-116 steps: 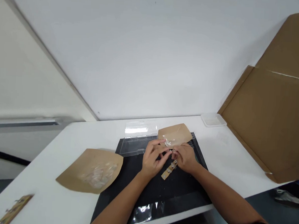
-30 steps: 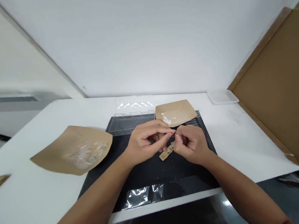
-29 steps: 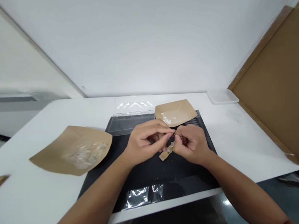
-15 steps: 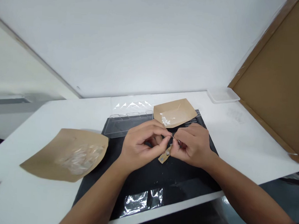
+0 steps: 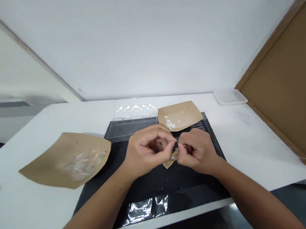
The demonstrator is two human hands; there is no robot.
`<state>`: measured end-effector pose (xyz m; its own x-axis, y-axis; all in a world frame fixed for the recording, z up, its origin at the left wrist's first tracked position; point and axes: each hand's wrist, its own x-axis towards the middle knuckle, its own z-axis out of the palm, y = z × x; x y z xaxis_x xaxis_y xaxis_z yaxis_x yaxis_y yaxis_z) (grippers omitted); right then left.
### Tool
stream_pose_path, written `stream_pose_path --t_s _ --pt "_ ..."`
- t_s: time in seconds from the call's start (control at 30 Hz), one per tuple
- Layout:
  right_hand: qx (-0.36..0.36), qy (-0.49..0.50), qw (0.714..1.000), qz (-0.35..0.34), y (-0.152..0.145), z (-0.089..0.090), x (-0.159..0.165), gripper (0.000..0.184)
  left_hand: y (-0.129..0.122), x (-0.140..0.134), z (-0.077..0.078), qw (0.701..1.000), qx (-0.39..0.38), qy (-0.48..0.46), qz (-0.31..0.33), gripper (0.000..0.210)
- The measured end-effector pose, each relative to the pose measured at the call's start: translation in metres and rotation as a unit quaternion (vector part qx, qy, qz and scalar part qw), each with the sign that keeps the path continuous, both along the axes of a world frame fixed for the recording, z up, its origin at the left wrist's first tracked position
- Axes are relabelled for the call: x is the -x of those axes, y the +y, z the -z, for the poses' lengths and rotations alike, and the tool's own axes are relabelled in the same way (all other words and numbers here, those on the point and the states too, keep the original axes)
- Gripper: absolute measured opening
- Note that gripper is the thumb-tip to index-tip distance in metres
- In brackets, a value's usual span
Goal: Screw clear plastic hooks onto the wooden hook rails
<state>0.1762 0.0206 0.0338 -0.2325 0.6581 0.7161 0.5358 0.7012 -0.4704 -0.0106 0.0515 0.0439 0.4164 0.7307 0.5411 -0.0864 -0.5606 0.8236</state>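
Observation:
Over the black mat (image 5: 161, 184), my left hand (image 5: 148, 145) and my right hand (image 5: 199, 150) meet fingertip to fingertip. Each has thumb and index finger pinched together. A tiny dark, metallic-looking piece (image 5: 177, 141) shows between the two pinches, too small to name. Just beneath the fingertips lies a small brown card (image 5: 168, 163) with shiny and pale spots on it, partly covered by my hands. Behind them a brown paper tray (image 5: 185, 116) holds small white bits (image 5: 170, 124).
To the left, another brown paper tray (image 5: 49, 160) holds clear plastic pieces (image 5: 82, 165). A clear compartment tray (image 5: 123, 130) lies on the mat's far left corner. At the back right stand a translucent container (image 5: 230, 97) and a large cardboard box (image 5: 287, 81). Glossy clear film (image 5: 139, 210) lies near the front edge.
Both hands keep their pinch, fingertips together, and sit slightly lower and to the right in view. The right hand covers a bit more of the brown card.

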Motion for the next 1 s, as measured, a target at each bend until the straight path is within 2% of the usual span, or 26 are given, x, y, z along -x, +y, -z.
stream_pose_path --t_s 0.13,0.27,0.43,0.53,1.0 --pt "0.081 0.080 0.991 -0.071 -0.002 0.000 0.000 0.025 -0.002 -0.002 0.001 0.995 0.073 -0.056 0.049 0.004" --pt "0.159 0.147 0.968 -0.127 -0.004 0.001 0.001 0.023 0.000 -0.003 0.009 0.982 0.121 -0.106 0.100 0.005" --pt "0.218 0.186 0.944 -0.164 -0.006 0.003 0.001 0.023 0.002 -0.002 0.017 0.969 0.157 -0.126 0.141 0.007" --pt "0.228 0.189 0.939 -0.173 -0.006 0.003 0.001 0.022 0.002 -0.002 0.018 0.963 0.170 -0.136 0.159 0.008" --pt "0.188 0.193 0.949 -0.163 -0.006 0.000 0.000 0.023 0.004 0.002 0.015 0.959 0.157 -0.126 0.199 0.020"
